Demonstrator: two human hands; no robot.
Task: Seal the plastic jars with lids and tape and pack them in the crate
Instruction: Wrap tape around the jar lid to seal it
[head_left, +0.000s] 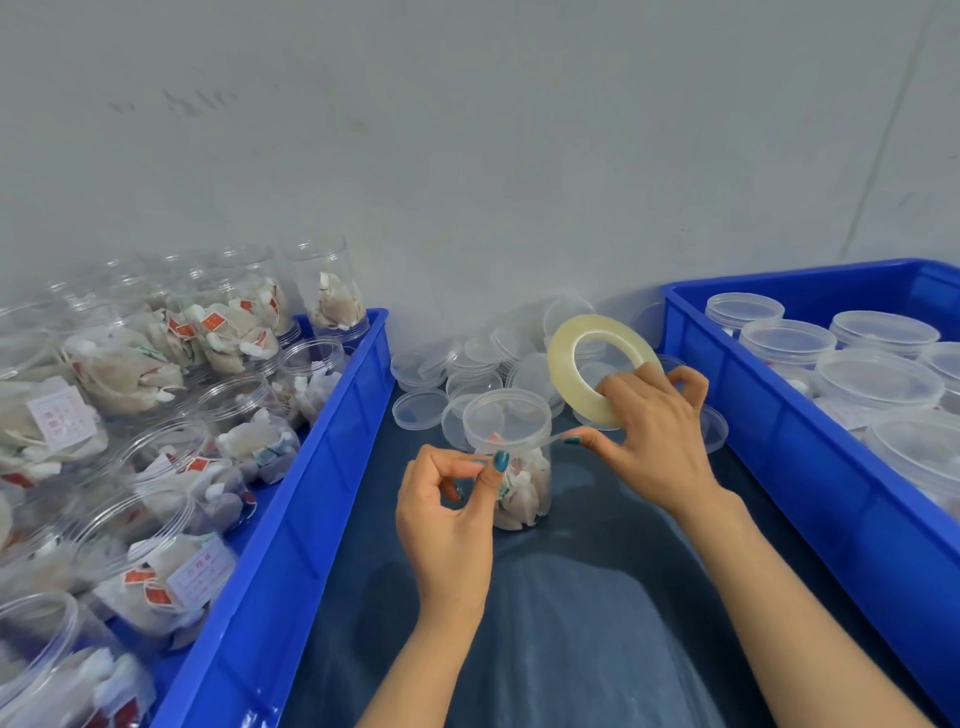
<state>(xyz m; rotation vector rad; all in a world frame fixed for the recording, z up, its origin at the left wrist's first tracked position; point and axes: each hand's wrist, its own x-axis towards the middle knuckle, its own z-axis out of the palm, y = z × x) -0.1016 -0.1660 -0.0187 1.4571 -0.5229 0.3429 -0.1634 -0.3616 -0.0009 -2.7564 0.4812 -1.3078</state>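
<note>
Jar in work: clear cylindrical plastic jar (511, 452), upright on the dark blue cloth (571, 597) between the two crates, centre of scene. Pale sachets with red and green tags inside. Clear round plastic lid (506, 415) sits on its mouth.

Right hand (654, 431): fingers curled round the near-right edge of the pale yellowish ring-shaped roll of clear tape (566, 358), held tilted above and to the right of the jar. Forefinger points left toward the jar, just under the lid.

A thin strip of tape (550, 440) runs from that forefinger to the jar wall at the lid's lower edge.

Left hand (447, 514): thumb and forefinger pinched together at the near-left side of the jar, just under the lid, other fingers curled. They appear to pinch the strip's free end. The clear film is hard to make out there.

Left: blue rectangular plastic crate (332, 441) of open lidless clear jars (156, 467), sachets inside, some lying on their sides.

Right: second blue plastic crate (779, 441) with lidded clear jars (878, 384) standing upright.

Far side, between the crates: heap of loose clear round lids (421, 408) against the grey wall (467, 156).
</note>
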